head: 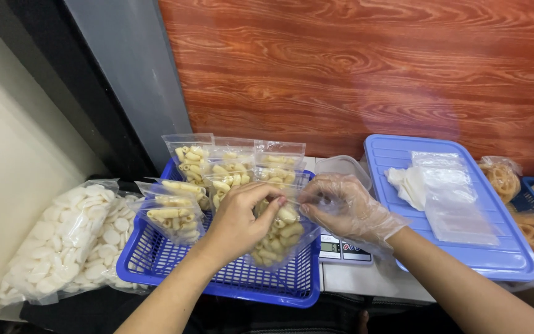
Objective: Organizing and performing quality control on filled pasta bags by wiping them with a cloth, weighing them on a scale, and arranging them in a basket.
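Observation:
My left hand point(241, 218), bare, and my right hand point(344, 207), in a thin clear glove, both pinch the top edge of a small clear bag of pale tube-shaped crackers point(282, 238). The bag hangs over the right end of a blue plastic basket point(217, 279). Several filled bags of the same crackers point(217, 170) stand or lie in the basket's far and left parts.
A small digital scale point(341, 248) sits right of the basket. A blue plastic lid point(502, 260) carries empty clear bags point(458, 198) and white tissue point(408, 183). Large bags of white round crackers point(69, 241) lie at left. Bags of orange curly crackers point(503, 177) sit at far right by the wood-pattern wall.

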